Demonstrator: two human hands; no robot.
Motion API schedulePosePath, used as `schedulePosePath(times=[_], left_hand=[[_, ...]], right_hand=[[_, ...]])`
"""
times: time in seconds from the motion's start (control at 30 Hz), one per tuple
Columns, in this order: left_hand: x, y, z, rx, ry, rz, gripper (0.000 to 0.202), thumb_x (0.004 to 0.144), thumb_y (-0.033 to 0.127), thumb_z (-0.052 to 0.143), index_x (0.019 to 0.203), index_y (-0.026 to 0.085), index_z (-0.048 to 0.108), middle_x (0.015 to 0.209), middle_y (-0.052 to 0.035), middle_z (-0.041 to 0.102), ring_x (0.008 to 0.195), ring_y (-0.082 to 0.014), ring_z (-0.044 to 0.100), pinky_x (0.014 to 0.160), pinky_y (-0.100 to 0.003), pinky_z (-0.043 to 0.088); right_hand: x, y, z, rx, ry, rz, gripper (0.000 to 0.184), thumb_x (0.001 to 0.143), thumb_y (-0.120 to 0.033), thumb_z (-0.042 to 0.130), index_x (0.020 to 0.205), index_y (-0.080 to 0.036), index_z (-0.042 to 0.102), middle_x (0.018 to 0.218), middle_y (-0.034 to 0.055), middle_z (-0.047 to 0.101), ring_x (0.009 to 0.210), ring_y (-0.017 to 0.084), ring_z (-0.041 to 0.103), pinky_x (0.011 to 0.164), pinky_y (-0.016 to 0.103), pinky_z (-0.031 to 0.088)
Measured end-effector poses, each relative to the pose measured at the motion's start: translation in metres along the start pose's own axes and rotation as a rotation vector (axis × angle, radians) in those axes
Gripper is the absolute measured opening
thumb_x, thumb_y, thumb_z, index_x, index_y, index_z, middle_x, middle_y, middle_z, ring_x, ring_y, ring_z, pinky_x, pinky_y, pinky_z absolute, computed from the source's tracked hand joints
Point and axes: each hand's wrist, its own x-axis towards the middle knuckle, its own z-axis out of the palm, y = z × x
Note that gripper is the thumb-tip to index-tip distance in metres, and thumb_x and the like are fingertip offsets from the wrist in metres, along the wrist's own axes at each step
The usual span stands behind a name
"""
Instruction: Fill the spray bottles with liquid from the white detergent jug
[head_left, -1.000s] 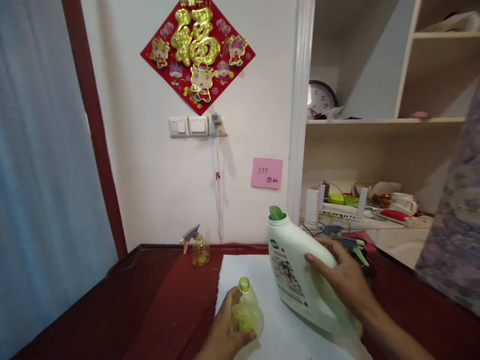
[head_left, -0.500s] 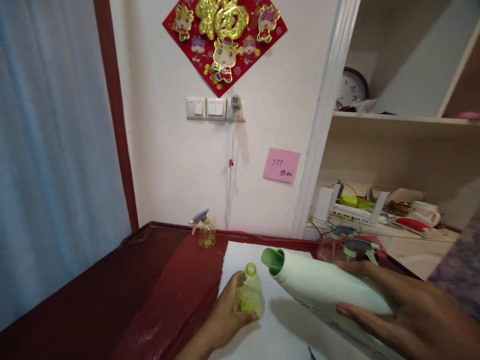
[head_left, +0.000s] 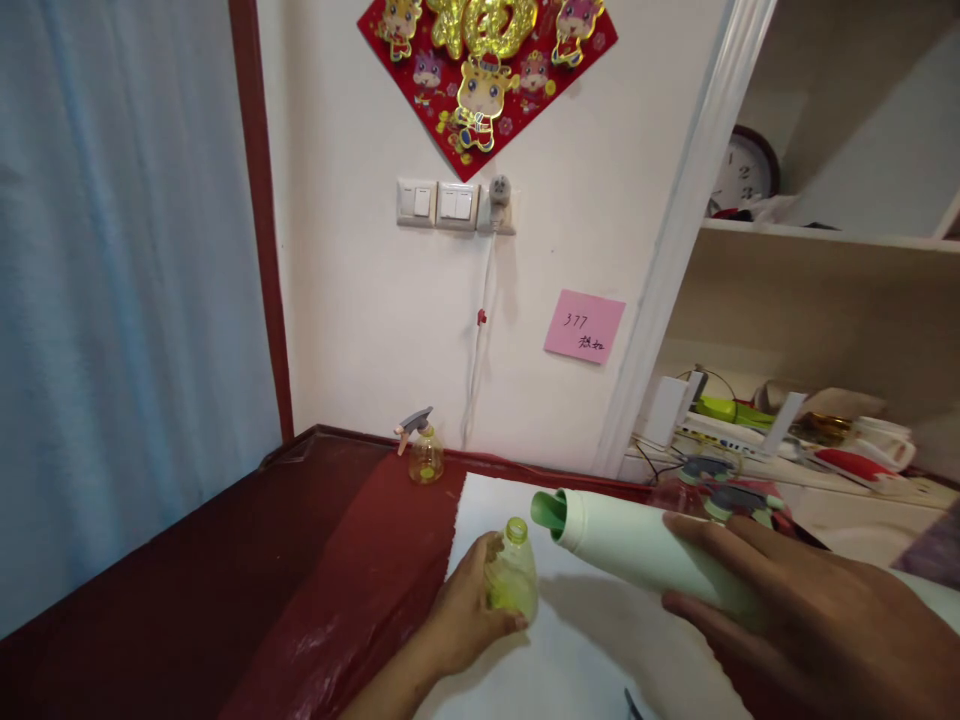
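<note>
My left hand [head_left: 466,612] is wrapped round a small see-through yellow-green spray bottle [head_left: 519,585], which stands upright with its neck open and no spray head on it. My right hand [head_left: 825,610] grips a large pale green bottle [head_left: 637,545] from above and behind. That bottle is tipped nearly level, its dark green pouring spout [head_left: 551,512] pointing left, beside and slightly above the small bottle's mouth. A gap separates spout and mouth, and I see no liquid stream. Beneath both lies a white sheet [head_left: 592,640].
A small amber spray bottle [head_left: 426,460] with a grey trigger head stands near the wall. Two more spray bottles [head_left: 731,500] are partly hidden behind my right hand. A dark object [head_left: 632,703] pokes in at the bottom edge. A cluttered shelf [head_left: 795,440] is at right.
The pale green bottle has come closer to level, its spout still near the small bottle's mouth. The whole view has shifted a little. Both hands keep their holds.
</note>
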Motion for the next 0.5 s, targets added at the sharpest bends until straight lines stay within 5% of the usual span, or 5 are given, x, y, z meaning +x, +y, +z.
schedulePosePath(times=[0.27, 0.5], left_hand=[[0.000, 0.002, 0.001, 0.070, 0.039, -0.007, 0.089, 0.059, 0.015, 0.087, 0.139, 0.022, 0.048, 0.139, -0.0124, 0.056, 0.127, -0.0341, 0.052, 0.109, -0.043, 0.040], [-0.001, 0.007, 0.002, 0.080, 0.045, 0.007, 0.090, 0.058, 0.015, 0.086, 0.140, 0.022, 0.050, 0.140, -0.0128, 0.057, 0.131, -0.0351, 0.050, 0.112, -0.044, 0.038]], right_hand=[[0.015, -0.008, -0.009, -0.124, 0.029, -0.137, 0.043, 0.106, -0.042, 0.032, 0.120, -0.017, 0.063, 0.097, 0.0164, 0.077, 0.066, 0.026, 0.077, 0.044, 0.034, 0.059], [0.022, -0.013, -0.008, -0.115, 0.047, -0.177, 0.039, 0.107, -0.041, 0.031, 0.120, -0.018, 0.060, 0.081, 0.0076, 0.074, 0.057, 0.023, 0.074, 0.046, 0.034, 0.060]])
